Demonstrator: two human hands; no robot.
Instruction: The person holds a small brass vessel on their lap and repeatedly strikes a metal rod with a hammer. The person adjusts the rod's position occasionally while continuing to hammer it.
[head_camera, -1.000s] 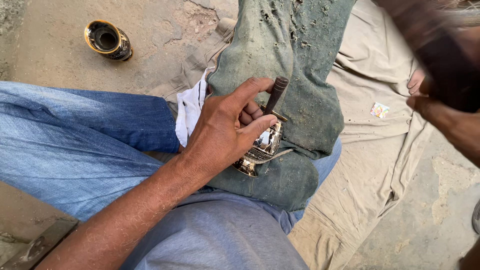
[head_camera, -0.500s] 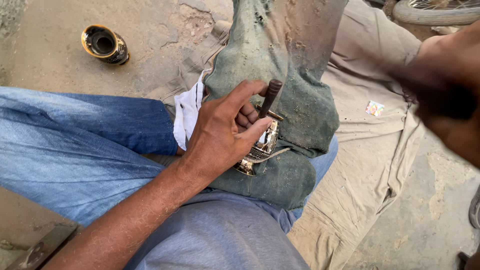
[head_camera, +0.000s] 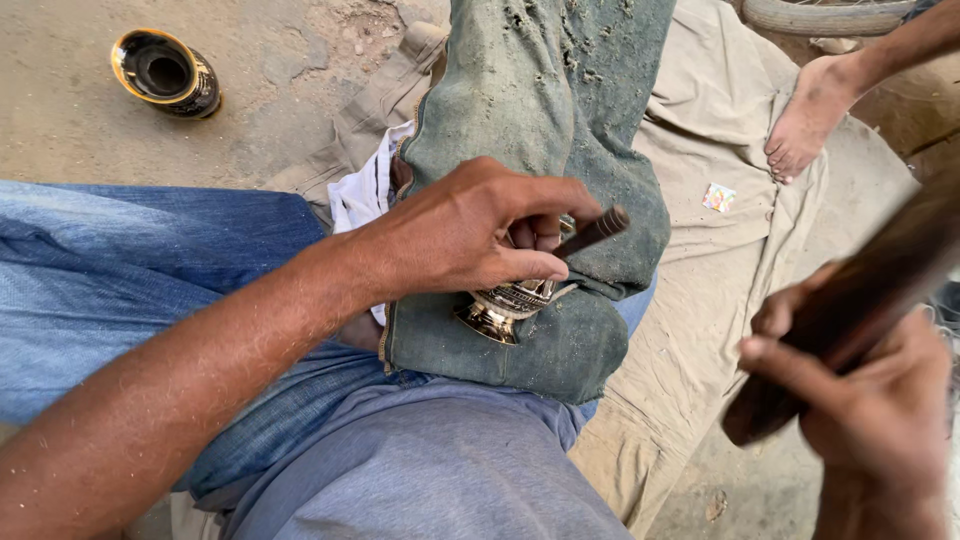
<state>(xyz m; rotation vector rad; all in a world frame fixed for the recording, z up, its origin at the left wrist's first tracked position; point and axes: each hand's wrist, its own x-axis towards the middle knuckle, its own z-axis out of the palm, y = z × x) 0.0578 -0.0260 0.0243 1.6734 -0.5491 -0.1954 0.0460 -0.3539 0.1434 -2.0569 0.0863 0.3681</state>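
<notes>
1. Bare sandy ground is stretching across the upper left, lying in soft daylight.
2. A crumpled beige cloth is covering the ground on the right.
3. A black and gold cup is lying on its side on the sand.
4. A grey tyre is showing at the top edge.

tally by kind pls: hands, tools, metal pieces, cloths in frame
Hands: 2, left hand and right hand
Tools: 2, thin dark punch in the left, dark wooden mallet in the right
Metal pieces: 2, engraved silver vessel, black-and-gold cup
Cloths: 2, green cloth, beige cloth
Total: 8
</notes>
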